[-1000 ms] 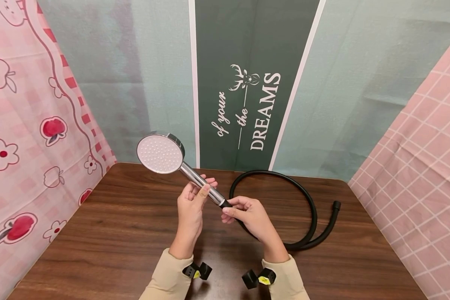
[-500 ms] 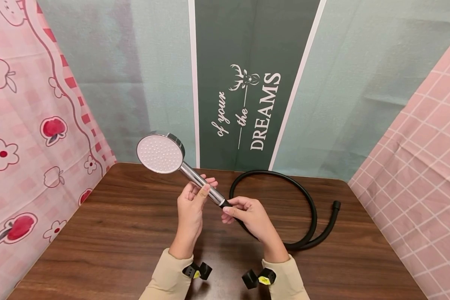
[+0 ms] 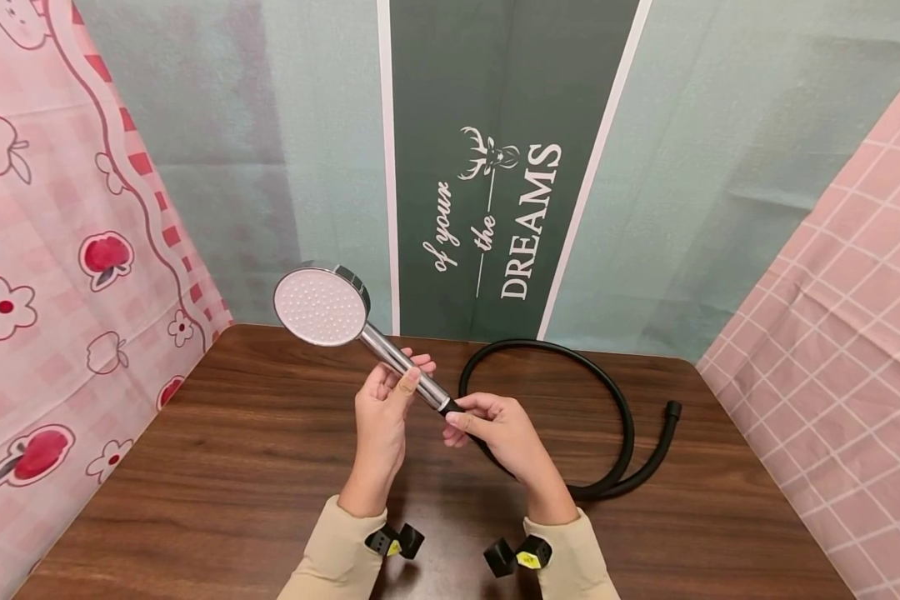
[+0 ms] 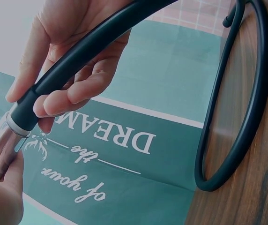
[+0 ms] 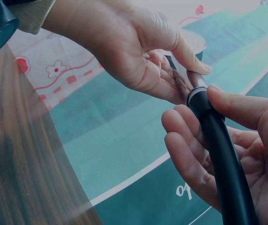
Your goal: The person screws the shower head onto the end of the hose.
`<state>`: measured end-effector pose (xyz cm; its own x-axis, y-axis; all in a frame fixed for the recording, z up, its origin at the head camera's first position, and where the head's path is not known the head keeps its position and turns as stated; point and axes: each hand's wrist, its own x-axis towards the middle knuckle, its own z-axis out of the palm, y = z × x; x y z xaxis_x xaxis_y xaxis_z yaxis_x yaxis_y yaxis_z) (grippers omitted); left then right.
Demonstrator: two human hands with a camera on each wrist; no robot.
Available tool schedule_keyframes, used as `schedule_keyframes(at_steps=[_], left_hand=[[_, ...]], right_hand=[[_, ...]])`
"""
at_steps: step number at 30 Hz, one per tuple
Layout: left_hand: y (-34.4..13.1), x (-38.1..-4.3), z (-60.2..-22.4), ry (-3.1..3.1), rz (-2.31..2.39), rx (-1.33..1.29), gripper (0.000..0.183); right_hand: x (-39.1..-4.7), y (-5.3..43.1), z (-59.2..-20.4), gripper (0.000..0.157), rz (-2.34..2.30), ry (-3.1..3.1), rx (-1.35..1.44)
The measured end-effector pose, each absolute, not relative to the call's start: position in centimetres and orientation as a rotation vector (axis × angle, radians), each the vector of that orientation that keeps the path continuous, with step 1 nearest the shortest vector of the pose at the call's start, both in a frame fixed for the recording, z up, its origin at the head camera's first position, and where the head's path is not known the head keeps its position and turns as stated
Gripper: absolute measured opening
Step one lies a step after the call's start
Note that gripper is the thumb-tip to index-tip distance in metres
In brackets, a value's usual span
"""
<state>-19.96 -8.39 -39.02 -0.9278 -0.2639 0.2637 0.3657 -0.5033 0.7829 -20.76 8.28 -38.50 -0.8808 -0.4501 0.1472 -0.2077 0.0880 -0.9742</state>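
Note:
A shower head with a round white nozzle face and chrome handle is held above the table, tilted with its face up and to the left. My left hand grips the lower chrome handle between thumb and fingers. At the handle's bottom end, my right hand pinches the black end of a shower hose. In the left wrist view, that hose end meets the pale ring at the handle's base. The right wrist view shows thumb and fingers around the same black collar; threads are hidden.
The hose loops over the brown wooden table, and its free end lies at the right. Patterned cloths hang behind and at both sides. Each sleeve carries a small black camera.

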Motion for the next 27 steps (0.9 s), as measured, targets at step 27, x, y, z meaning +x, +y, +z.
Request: schedule_keyframes(at_steps=[27], left_hand=[[-8.43, -19.88, -38.99, -1.311, -2.445, -0.155, 0.022]], right_hand=[[-21.00, 8.24, -38.92, 0.028, -1.884, 2.143, -0.661]])
